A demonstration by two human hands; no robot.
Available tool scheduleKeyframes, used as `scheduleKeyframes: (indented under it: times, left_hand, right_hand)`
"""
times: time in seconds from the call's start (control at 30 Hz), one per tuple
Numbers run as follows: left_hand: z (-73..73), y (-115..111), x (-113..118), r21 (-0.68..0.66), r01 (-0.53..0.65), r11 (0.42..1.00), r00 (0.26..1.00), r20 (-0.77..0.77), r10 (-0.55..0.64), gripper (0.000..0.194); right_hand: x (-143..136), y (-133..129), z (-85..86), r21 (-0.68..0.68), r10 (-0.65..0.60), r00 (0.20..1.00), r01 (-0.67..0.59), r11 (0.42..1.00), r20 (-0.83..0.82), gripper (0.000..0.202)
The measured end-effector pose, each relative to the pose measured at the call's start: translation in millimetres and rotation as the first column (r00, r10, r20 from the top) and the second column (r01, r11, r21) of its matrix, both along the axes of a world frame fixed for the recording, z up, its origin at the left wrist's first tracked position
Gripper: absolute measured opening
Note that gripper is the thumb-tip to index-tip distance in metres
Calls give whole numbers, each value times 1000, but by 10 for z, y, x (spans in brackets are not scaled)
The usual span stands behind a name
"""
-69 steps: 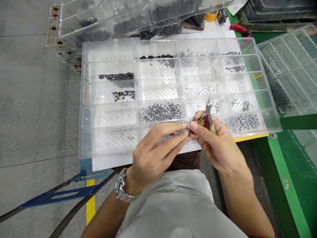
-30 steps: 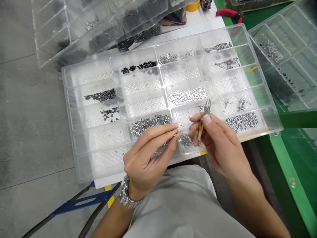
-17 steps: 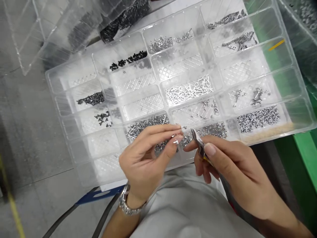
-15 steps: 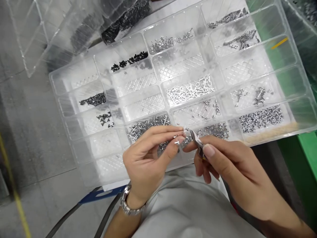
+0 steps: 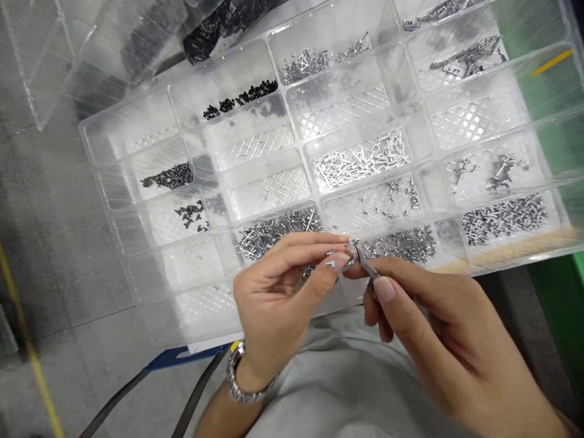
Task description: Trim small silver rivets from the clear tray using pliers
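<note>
My left hand [image 5: 287, 292] is closed, pinching small shiny metal parts [image 5: 331, 263] between thumb and fingers; their exact shape is too small to make out. In my right hand [image 5: 424, 310] is a slim metal tool, which looks like tweezers [image 5: 366, 267], gripped between thumb and forefinger. The tool's tip meets the left fingertips, at the parts held there. Both hands are above the near edge of a clear plastic compartment box [image 5: 340, 210]. Beneath the left hand lies a compartment of silvery pins [image 5: 280, 230].
Other compartments hold black screws [image 5: 241, 99], dark small parts [image 5: 168, 175], bright metal clips [image 5: 360, 159] and short silvery pieces [image 5: 504, 219]. Black plastic wrapping [image 5: 223, 27] lies behind the box. A green surface [image 5: 554, 298] stands at the right, and a grey floor [image 5: 55, 201] shows at left.
The tool has turned and its tip now lies closer against the left fingertips. Both hands have shifted slightly right in view, and the box appears a little larger.
</note>
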State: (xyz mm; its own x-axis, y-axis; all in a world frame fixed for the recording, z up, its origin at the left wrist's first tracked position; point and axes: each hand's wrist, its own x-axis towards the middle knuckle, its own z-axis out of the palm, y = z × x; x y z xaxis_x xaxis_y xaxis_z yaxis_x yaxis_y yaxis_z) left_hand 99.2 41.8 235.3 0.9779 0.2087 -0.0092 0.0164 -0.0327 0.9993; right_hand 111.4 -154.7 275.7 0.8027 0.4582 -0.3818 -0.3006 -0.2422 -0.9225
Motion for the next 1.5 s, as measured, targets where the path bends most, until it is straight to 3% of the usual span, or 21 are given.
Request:
scheduleKeyframes:
  times: [0.27, 0.6, 0.87, 1.07, 1.5]
  left_hand:
    - [-7, -8, -31, -27, 5, 1000, 1000, 7, -4, 14]
    - [6, -20, -23, -103, 29, 994, 1000, 11, -28, 22]
    - [11, -17, -10, -116, 38, 993, 999, 10, -37, 23]
    - [58, -7, -25, -178, 28, 984, 994, -100, -46, 19]
    - [89, -10, -17, -201, 11, 979, 989, -142, -40, 14]
  right_hand:
    - [-51, 55, -42, -55, -65, 996, 69, 996, 64, 18]
    - [-83, 24, -38, -40, -100, 995, 99, 994, -20, 29]
    - [-111, 87, -34, -24, -196, 980, 195, 980, -42, 33]
    - [-89, 143, -1, -25, -247, 967, 246, 969, -69, 49]
    - [-78, 169, 8, -69, -249, 967, 245, 967, -60, 55]
